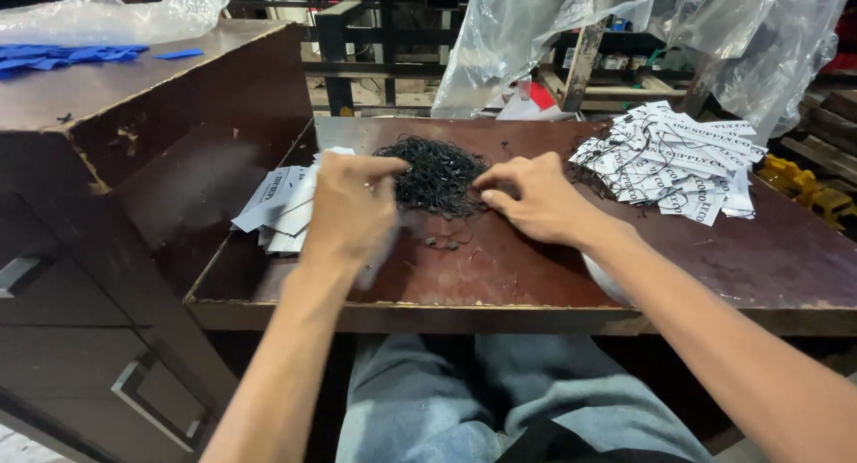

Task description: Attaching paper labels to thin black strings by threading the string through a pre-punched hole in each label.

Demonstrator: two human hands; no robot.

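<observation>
A tangled heap of thin black strings (437, 173) lies in the middle of a worn brown table (536, 275). My left hand (350, 208) is at the heap's left edge, fingers bunched, seemingly pinching strings; whether it also holds a tag I cannot tell. My right hand (536, 198) reaches in from the right, its fingertips pinching strings at the heap's right edge. Beneath and left of my left hand sits a stack of white paper tags (277, 208). A pile of white printed tags with strings attached (678, 159) lies at the table's far right.
A dark cabinet (116, 159) with drawers stands at the left, with blue pieces (54, 57) and clear plastic (116, 16) on top. Clear plastic bags (536, 34) hang behind the table. Yellow objects (803, 191) lie at the far right. My knees are under the table.
</observation>
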